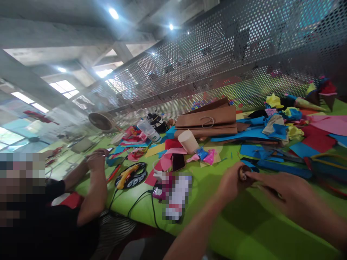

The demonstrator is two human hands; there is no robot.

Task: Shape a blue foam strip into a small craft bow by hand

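While a small brown piece point(243, 174) sits between them; left hand point(232, 181): gripping it; right hand point(291, 191): fingertip against it, grip unclear

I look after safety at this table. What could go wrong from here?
The small brown piece held in the person's left hand, with the right hand working close against it, might slip or get crushed. The thin black cables running over the front edge of the green tabletop might snag an arm.
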